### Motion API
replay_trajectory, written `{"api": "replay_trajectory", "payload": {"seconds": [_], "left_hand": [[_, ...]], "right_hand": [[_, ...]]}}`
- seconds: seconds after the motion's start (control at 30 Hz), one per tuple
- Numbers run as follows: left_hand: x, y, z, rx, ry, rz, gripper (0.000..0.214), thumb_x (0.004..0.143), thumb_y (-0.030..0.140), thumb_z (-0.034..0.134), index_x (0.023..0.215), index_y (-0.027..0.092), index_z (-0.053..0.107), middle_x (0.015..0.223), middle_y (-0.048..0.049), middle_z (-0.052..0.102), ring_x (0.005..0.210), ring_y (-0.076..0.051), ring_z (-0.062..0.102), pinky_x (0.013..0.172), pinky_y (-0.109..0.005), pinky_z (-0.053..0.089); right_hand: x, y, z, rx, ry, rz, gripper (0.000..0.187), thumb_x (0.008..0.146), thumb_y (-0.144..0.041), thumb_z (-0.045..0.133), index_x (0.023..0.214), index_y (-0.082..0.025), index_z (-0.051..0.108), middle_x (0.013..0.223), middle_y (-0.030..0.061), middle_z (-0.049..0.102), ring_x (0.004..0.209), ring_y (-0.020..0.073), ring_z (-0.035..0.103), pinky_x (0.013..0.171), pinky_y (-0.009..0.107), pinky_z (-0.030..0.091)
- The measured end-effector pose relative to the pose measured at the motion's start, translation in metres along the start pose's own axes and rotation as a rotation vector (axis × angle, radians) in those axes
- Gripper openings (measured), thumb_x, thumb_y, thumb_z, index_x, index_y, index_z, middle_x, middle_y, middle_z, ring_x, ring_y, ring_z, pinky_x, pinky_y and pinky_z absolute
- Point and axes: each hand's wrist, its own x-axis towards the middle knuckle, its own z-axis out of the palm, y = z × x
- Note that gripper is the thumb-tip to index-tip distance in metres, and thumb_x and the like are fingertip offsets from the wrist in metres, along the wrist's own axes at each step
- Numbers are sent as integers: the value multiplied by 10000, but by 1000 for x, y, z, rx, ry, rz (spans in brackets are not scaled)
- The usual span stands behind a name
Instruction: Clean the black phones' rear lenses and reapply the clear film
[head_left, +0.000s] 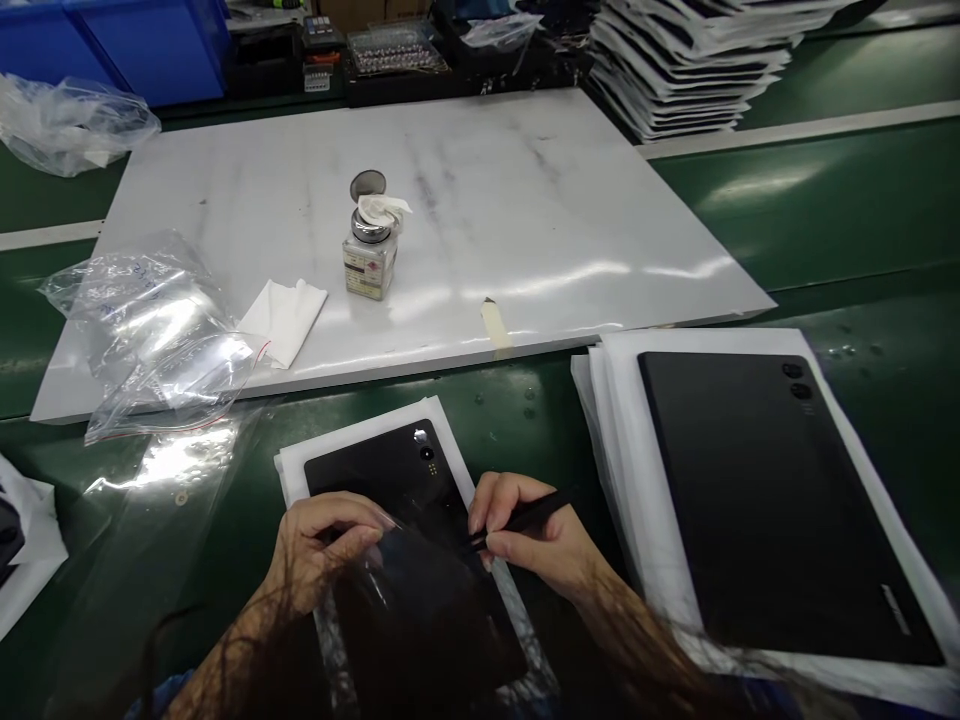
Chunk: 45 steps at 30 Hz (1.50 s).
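A black tablet back cover [390, 480] lies on white sheets in front of me on the green bench. My left hand [319, 550] pinches a clear protective film [390, 565] that lies over the cover. My right hand [536, 535] grips black tweezers [517, 520], tips pointing left at the film's edge near my left fingers. Hair hangs across the bottom of the view and hides the cover's lower part.
A second black cover [772, 500] rests on a stack of white sheets at the right. A white board [525, 200] behind carries a small bottle [370, 255], a folded wipe [285, 318] and clear bags [157, 330]. Stacked trays [690, 60] and blue bins [135, 40] stand at the back.
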Motion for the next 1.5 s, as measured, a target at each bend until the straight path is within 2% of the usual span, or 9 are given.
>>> {"api": "replay_trajectory", "payload": {"seconds": [0.3, 0.57, 0.9, 0.97, 1.07, 1.17, 1.33, 1.43, 1.5], "left_hand": [[-1, 3, 3, 81, 58, 11, 154, 1064, 502, 1072, 982, 372, 1088, 1034, -67, 1038, 724, -230, 911, 735, -312, 829], [-7, 19, 19, 45, 190, -109, 257, 981, 597, 1130, 900, 360, 1071, 1005, -62, 1013, 746, -238, 875, 725, -341, 786], [-4, 9, 9, 46, 81, -69, 212, 1054, 529, 1074, 967, 335, 1081, 1057, -91, 1035, 680, -253, 924, 679, -351, 798], [-5, 11, 10, 63, 113, -73, 226, 1047, 534, 1077, 953, 329, 1077, 1044, -90, 1030, 691, -247, 921, 698, -346, 794], [-6, 16, 16, 51, 180, -115, 268, 1002, 569, 1109, 903, 324, 1064, 1023, -83, 1020, 676, -251, 911, 684, -358, 772], [-7, 19, 20, 55, 209, -128, 225, 980, 542, 1115, 875, 350, 1061, 1017, -66, 1025, 690, -265, 918, 685, -370, 777], [-9, 16, 19, 135, 241, -198, 177, 976, 509, 1082, 918, 343, 1065, 907, -46, 1017, 705, -280, 940, 690, -348, 777], [-10, 14, 21, 100, 279, -223, 213, 966, 528, 1077, 1103, 365, 1082, 941, -30, 1032, 703, -286, 952, 675, -356, 781], [-10, 15, 24, 69, 301, -225, 233, 942, 527, 1095, 1104, 359, 1078, 915, -24, 1025, 661, -266, 935, 638, -334, 766]], "right_hand": [[-4, 1, 4, 59, -12, 125, 475, 824, -522, 1242, 820, -236, 863, 849, 4, 837, 563, 134, 744, 528, 253, 669], [-4, 2, 4, 83, -18, 135, 495, 815, -519, 1231, 805, -252, 814, 818, 1, 800, 576, 161, 717, 480, 274, 650], [-5, 3, 1, 65, -37, 52, 421, 878, -513, 1197, 845, -261, 862, 835, 16, 815, 610, 179, 760, 464, 244, 605], [-7, 2, 1, -29, 3, -58, 306, 988, -511, 1117, 928, -287, 917, 887, 31, 844, 622, 184, 761, 499, 271, 622], [-13, 3, 1, -401, 49, -230, 98, 1148, -437, 934, 1186, -372, 997, 1028, 77, 894, 818, 267, 846, 710, 403, 736], [-20, 11, 4, -758, -13, -324, 306, 1070, -486, 986, 1374, -456, 978, 1086, 89, 880, 908, 358, 844, 786, 522, 748], [-24, 21, 20, -860, 26, -283, 47, 1079, -416, 929, 1083, -450, 897, 942, 43, 778, 715, 317, 718, 630, 497, 651], [-23, 17, 26, -779, 88, -254, 100, 1091, -445, 938, 1009, -449, 881, 897, 37, 768, 696, 319, 707, 627, 509, 671], [-24, 11, 25, -744, 83, -232, 102, 1079, -484, 973, 1009, -459, 904, 892, 41, 778, 708, 329, 719, 640, 519, 684]]}}
